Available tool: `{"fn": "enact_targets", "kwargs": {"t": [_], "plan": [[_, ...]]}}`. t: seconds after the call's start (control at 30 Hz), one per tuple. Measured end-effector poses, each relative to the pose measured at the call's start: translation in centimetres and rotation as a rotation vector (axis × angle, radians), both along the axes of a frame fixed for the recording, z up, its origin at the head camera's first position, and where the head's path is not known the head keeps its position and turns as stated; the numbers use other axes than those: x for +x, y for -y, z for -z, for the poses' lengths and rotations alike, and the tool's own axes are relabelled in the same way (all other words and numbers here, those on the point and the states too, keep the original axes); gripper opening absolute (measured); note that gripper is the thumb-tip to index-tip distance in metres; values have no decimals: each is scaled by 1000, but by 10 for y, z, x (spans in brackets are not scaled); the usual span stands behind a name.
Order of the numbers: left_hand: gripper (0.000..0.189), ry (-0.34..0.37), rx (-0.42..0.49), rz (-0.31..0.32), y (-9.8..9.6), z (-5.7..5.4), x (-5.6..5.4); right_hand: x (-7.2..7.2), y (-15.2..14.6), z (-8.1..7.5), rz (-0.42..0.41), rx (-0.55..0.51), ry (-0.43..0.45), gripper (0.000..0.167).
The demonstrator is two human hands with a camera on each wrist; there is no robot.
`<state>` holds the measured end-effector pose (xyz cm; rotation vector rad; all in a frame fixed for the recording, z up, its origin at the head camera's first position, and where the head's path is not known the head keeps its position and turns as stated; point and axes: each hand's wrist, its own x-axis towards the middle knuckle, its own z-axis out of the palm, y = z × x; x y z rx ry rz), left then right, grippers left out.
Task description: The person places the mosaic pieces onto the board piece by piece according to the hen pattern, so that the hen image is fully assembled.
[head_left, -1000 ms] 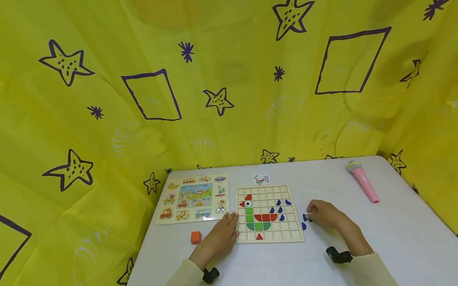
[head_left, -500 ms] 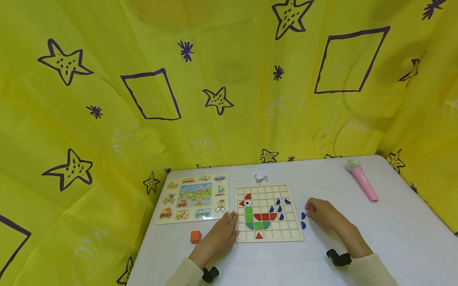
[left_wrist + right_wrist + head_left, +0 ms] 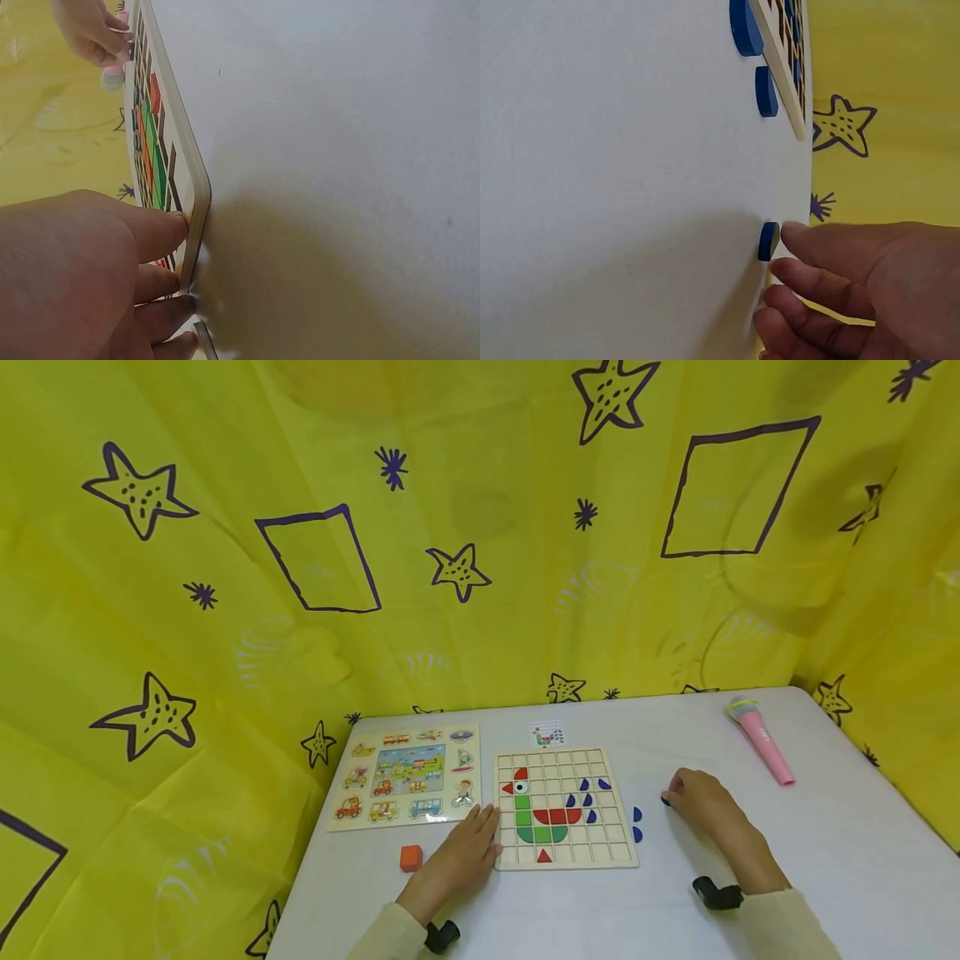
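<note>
My left hand [image 3: 467,852] rests at the left edge of the wooden grid board [image 3: 622,853], fingers extended and thumb on the near left corner. On the board, red, green and blue pieces make a bird, with a round eye piece [image 3: 521,787] and a red triangle [image 3: 543,856] below. Right of the board, my right hand [image 3: 701,802] pinches a blue half-circle piece [image 3: 769,240] between thumb and fingertips, close over the table. Two more blue half-circle pieces [image 3: 637,834] lie between that hand and the board's right edge.
A picture card [image 3: 547,735] with a similar bird lies behind the board. A vehicle puzzle [image 3: 341,817] lies to the left, with an orange cube [image 3: 411,858] in front. A pink toy microphone [image 3: 767,750] lies at the back right. Yellow cloth surrounds the white table [image 3: 570,914].
My right hand has moved right and slightly back, away from the board, with the blue half-circle piece at its fingertips. My left hand has stayed at the board's edge.
</note>
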<state>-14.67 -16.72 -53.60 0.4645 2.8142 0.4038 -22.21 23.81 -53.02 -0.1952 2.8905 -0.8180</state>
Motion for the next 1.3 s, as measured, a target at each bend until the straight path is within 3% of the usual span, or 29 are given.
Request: {"fn": "enact_targets", "kwargs": {"t": [0.13,0.43,0.93,1.3], "plan": [[65,3,1,-2,-1,-1,1,2,0,2,6,42,27,18],[65,-3,-6,-5,-1,-1,1,3,18,6,-9,66,-95,13],[65,14,-2,-16,-1,-3,1,5,79,-5,36,-94,38,14],[65,6,4,-11,0,-1,0,3,92,4,24,-42,33,16]]}}
